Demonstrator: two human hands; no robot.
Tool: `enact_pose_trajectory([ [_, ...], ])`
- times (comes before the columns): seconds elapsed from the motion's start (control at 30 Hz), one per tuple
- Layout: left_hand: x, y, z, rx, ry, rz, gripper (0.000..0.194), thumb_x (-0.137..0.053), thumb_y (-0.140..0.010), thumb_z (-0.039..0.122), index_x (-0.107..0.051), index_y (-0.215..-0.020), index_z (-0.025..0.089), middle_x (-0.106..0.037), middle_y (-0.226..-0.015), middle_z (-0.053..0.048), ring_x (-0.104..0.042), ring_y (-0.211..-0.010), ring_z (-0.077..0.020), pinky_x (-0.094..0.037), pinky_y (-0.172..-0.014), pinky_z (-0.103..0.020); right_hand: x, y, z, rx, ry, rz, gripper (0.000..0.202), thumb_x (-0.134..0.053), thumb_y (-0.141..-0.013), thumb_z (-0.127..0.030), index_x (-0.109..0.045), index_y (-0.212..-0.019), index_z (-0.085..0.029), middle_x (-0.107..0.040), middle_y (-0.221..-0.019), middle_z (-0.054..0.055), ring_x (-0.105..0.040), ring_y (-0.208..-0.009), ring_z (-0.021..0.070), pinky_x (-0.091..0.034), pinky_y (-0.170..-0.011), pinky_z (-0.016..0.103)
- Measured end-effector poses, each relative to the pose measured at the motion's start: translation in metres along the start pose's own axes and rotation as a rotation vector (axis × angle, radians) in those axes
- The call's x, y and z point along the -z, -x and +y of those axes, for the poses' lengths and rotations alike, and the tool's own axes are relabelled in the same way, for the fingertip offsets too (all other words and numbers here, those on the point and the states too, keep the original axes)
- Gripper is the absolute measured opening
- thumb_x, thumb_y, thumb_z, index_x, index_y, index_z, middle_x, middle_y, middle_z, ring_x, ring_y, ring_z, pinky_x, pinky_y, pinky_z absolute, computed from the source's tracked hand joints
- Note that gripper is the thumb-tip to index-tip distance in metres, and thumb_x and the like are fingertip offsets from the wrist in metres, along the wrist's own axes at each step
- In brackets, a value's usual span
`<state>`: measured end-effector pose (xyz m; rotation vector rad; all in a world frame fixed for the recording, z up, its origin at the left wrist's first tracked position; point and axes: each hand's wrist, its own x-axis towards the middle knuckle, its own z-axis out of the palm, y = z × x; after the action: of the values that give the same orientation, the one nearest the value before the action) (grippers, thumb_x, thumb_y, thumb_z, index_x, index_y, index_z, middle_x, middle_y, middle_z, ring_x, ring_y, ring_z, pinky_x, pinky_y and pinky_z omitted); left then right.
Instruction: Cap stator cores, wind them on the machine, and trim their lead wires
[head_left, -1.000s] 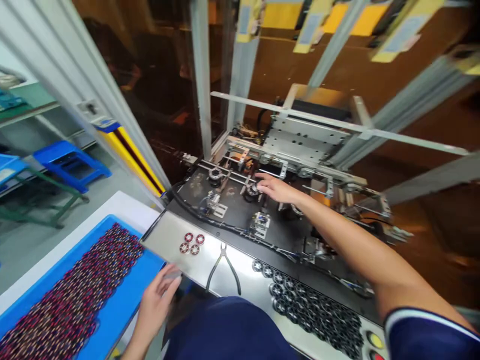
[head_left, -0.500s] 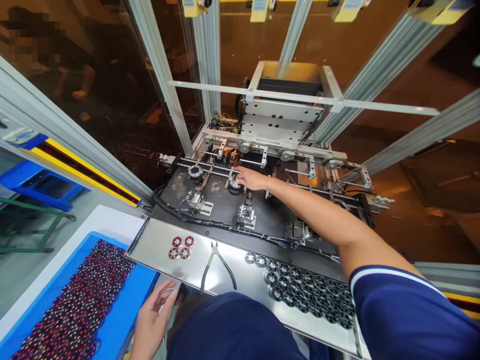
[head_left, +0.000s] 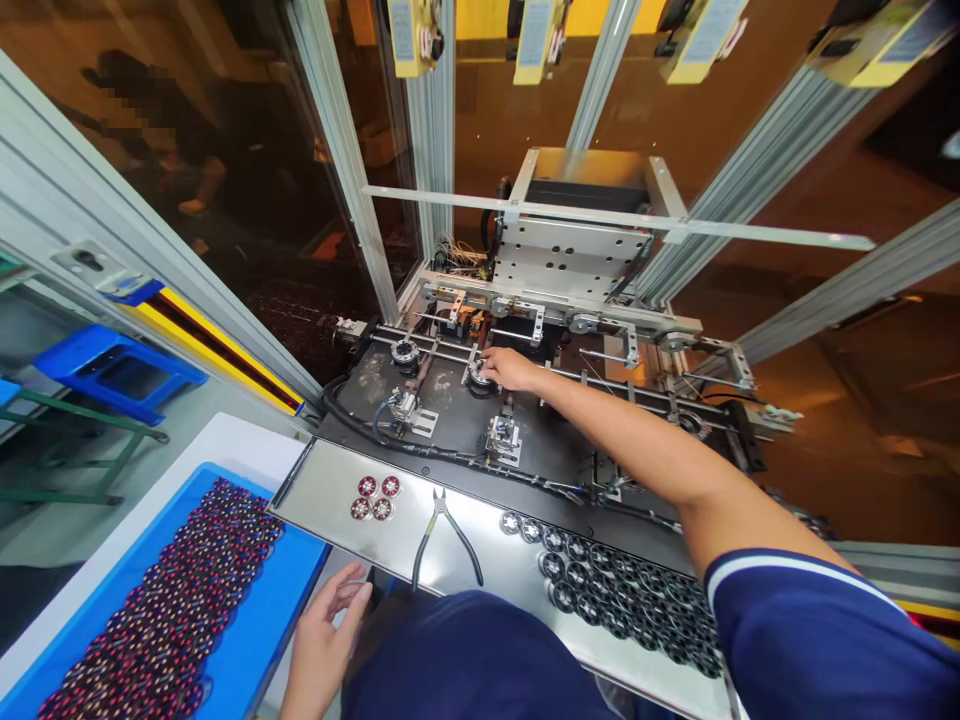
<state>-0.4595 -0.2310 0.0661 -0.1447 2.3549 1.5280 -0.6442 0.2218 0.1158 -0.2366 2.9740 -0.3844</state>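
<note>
My right hand (head_left: 511, 370) reaches over the machine bed, its fingers closed at the right edge of a round metal-and-black part (head_left: 478, 376) on the second station. The fingertips partly hide that part. A similar round part (head_left: 405, 356) sits on the station to its left. My left hand (head_left: 330, 625) hangs low beside the tray's front edge, palm inward, fingers loosely bent and thumb apart, with nothing in it. Between the hands, the metal tray (head_left: 319, 470) carries several small red and copper-coloured wound discs (head_left: 375, 498), diagonal cutters (head_left: 442, 540) with spread handles, and rows of black rings (head_left: 622, 590).
A blue bin (head_left: 262, 600) of many wound discs stands on a white surface at left. Aluminium posts (head_left: 341, 150) and a crossbar (head_left: 600, 215) frame the machine. Cables (head_left: 450, 455) run along the bed's front. A blue stool (head_left: 120, 365) and a person behind dark panels are at left.
The view has shifted, so everything appears slightly lower and mostly further right. My right fingers have moved from the top of the round part towards its right side. My left hand keeps its pose.
</note>
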Motion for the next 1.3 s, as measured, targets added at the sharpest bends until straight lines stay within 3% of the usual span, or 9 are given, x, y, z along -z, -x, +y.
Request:
enact_pose_trajectory([
  [0.23, 0.013, 0.005, -0.004, -0.057, -0.036, 0.060, 0.059, -0.076, -0.069, 0.063, -0.072, -0.107, 0.018, -0.076, -0.110, -0.014, -0.074, -0.096, -0.0320, -0.061, -0.087, -0.042, 0.000, 0.044, -0.008, 0.084, 0.121, 0.035, 0.038, -0.060, -0.096, -0.020, -0.058, -0.134, -0.017, -0.047, -0.151, 0.013, -0.039, -0.143, 0.0311, -0.040, -0.113, 0.053],
  [0.4, 0.007, 0.005, -0.007, -0.102, -0.035, 0.024, 0.057, -0.074, -0.073, 0.062, -0.072, -0.108, 0.017, -0.078, -0.105, -0.014, -0.075, -0.095, -0.0311, -0.061, -0.086, -0.041, 0.011, 0.046, -0.020, 0.114, 0.168, 0.029, 0.034, -0.065, -0.093, -0.020, -0.062, -0.127, -0.016, -0.055, -0.143, 0.012, -0.050, -0.134, 0.0311, -0.046, -0.107, 0.056],
  [0.5, -0.002, 0.000, -0.002, -0.164, -0.053, -0.032, 0.055, -0.073, -0.075, 0.059, -0.071, -0.110, 0.016, -0.077, -0.108, -0.014, -0.074, -0.096, -0.0295, -0.059, -0.090, -0.041, 0.028, 0.051, -0.039, 0.117, 0.163, 0.121, 0.037, -0.056, -0.092, -0.005, -0.061, -0.128, -0.010, -0.054, -0.144, 0.019, -0.045, -0.139, 0.0340, -0.045, -0.108, 0.055],
  [0.6, -0.010, -0.005, 0.001, -0.213, -0.084, -0.084, 0.053, -0.072, -0.077, 0.057, -0.069, -0.112, 0.017, -0.075, -0.112, -0.014, -0.073, -0.097, -0.0276, -0.057, -0.094, -0.042, 0.034, 0.092, -0.061, 0.115, 0.135, 0.289, 0.054, -0.044, -0.091, -0.001, -0.045, -0.145, -0.010, -0.037, -0.158, 0.020, -0.025, -0.151, 0.0340, -0.036, -0.114, 0.060],
  [0.73, -0.017, -0.009, -0.001, -0.222, -0.111, -0.151, 0.049, -0.071, -0.079, 0.053, -0.068, -0.113, 0.017, -0.075, -0.111, -0.013, -0.073, -0.095, -0.0265, -0.057, -0.093, -0.043, -0.015, 0.205, -0.096, 0.221, -0.018, 0.632, 0.051, -0.048, -0.094, -0.010, -0.045, -0.145, -0.019, -0.055, -0.143, 0.015, -0.041, -0.142, 0.0297, -0.041, -0.112, 0.059],
  [0.83, -0.022, -0.010, -0.001, -0.210, -0.119, -0.192, 0.048, -0.070, -0.079, 0.052, -0.068, -0.111, 0.017, -0.075, -0.108, -0.014, -0.073, -0.093, -0.0272, -0.057, -0.091, -0.043, -0.082, 0.292, -0.117, 0.055, -0.056, 0.520, 0.034, -0.055, -0.095, -0.018, -0.058, -0.129, -0.018, -0.067, -0.117, 0.014, -0.060, -0.117, 0.0272, -0.054, -0.096, 0.048],
  [0.93, -0.030, -0.012, 0.007, -0.204, -0.127, -0.239, 0.047, -0.071, -0.078, 0.051, -0.068, -0.110, 0.017, -0.075, -0.107, -0.013, -0.072, -0.093, -0.0271, -0.056, -0.091, -0.043, -0.141, 0.342, -0.128, -0.076, -0.033, 0.492, 0.019, -0.056, -0.095, -0.020, -0.066, -0.111, -0.015, -0.066, -0.100, 0.015, -0.062, -0.096, 0.0266, -0.056, -0.079, 0.044],
  [1.1, -0.039, -0.015, 0.028, -0.203, -0.128, -0.300, 0.045, -0.074, -0.076, 0.049, -0.070, -0.109, 0.019, -0.075, -0.106, -0.011, -0.071, -0.093, -0.0260, -0.053, -0.094, -0.041, -0.180, 0.343, -0.141, -0.145, -0.034, 0.422, 0.014, -0.056, -0.095, -0.020, -0.069, -0.099, -0.015, -0.064, -0.106, 0.018, -0.059, -0.095, 0.0271, -0.052, -0.077, 0.043],
  [1.3, -0.043, -0.010, 0.042, -0.135, -0.029, -0.334, 0.046, -0.080, -0.072, 0.048, -0.071, -0.106, 0.018, -0.074, -0.106, -0.011, -0.068, -0.094, -0.0256, -0.048, -0.097, -0.041, -0.173, 0.301, -0.154, -0.001, -0.127, 0.343, 0.018, -0.049, -0.094, -0.012, -0.063, -0.083, -0.016, -0.069, -0.101, 0.013, -0.062, -0.085, 0.0202, -0.053, -0.079, 0.036],
])
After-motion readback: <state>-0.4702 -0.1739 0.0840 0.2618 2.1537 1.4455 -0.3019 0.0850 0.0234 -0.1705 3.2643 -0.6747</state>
